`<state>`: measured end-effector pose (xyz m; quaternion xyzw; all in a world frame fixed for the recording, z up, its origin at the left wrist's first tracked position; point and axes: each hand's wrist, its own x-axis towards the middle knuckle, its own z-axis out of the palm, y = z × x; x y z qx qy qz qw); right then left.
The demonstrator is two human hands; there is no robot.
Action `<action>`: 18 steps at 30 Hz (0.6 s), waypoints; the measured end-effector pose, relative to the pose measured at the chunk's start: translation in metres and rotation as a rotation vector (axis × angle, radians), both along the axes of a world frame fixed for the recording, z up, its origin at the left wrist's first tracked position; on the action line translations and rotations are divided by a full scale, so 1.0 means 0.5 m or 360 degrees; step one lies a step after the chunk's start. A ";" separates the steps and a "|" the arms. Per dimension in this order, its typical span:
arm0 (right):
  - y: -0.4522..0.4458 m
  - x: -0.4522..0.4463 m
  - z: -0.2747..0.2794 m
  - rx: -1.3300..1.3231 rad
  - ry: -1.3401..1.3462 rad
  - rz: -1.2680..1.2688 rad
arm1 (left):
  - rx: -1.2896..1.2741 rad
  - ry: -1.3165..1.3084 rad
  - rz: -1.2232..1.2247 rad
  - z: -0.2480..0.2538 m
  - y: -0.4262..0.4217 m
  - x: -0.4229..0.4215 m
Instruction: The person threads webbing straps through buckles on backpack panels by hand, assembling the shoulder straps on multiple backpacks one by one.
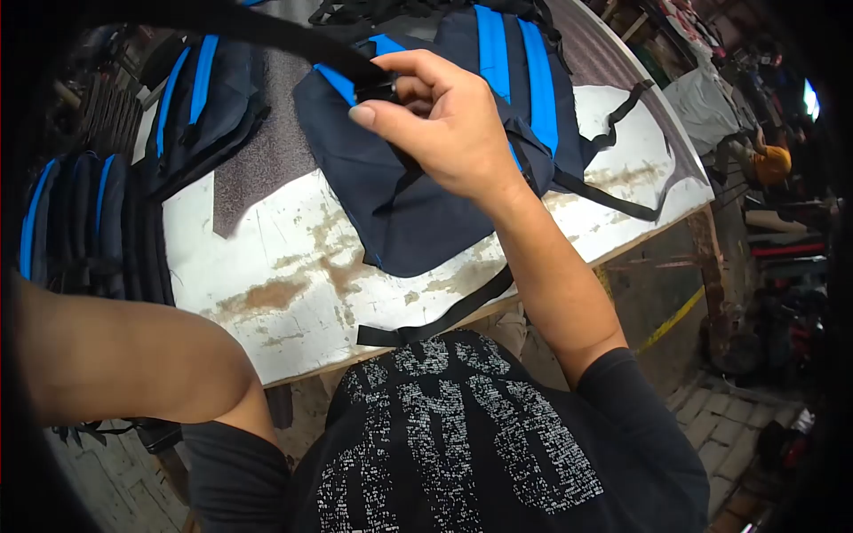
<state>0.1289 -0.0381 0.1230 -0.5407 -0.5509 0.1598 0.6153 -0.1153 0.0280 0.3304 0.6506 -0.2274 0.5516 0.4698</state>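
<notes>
My right hand [440, 115] is over the middle of the table, thumb and fingers closed on a small black buckle [377, 91]. A wide black strap [258, 31] runs from that buckle up to the upper left. Beneath the hand lies a dark navy backpack piece [418, 222] with bright blue stripes [538, 80] and black straps. My left forearm [133, 355] reaches out past the left edge of the view, so my left hand is not seen. A loose black strap [444, 320] lies along the table's near edge.
The worn white table [258, 284] carries a grey fabric sheet [267, 169] and another navy-blue bag piece [213, 98] at left. More such pieces [84, 222] stand stacked beyond its left side. Someone in orange [771, 164] is at the far right, near a grey cloth [702, 107].
</notes>
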 end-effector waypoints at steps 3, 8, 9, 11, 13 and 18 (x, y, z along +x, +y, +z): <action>0.005 0.020 -0.028 0.0201 0.0554 0.0258 | -0.0210 0.0012 0.0469 -0.152 -0.008 -0.049; -0.023 0.058 -0.024 0.0177 0.0400 0.0051 | -0.0790 0.1050 0.0799 -0.452 -0.067 -0.070; -0.024 0.064 -0.023 0.0210 0.0405 0.0021 | -0.1096 0.1262 0.0696 -0.496 -0.097 -0.073; -0.016 0.070 -0.021 0.0275 0.0413 -0.0003 | -0.1517 0.1582 0.0457 -0.533 -0.163 -0.067; 0.001 0.062 -0.033 0.0297 0.0390 0.0010 | -0.1818 0.1736 -0.0088 -0.582 -0.190 -0.083; 0.013 0.016 -0.038 0.0070 0.0499 0.0007 | -0.1274 0.1777 -0.0376 -0.548 -0.156 -0.117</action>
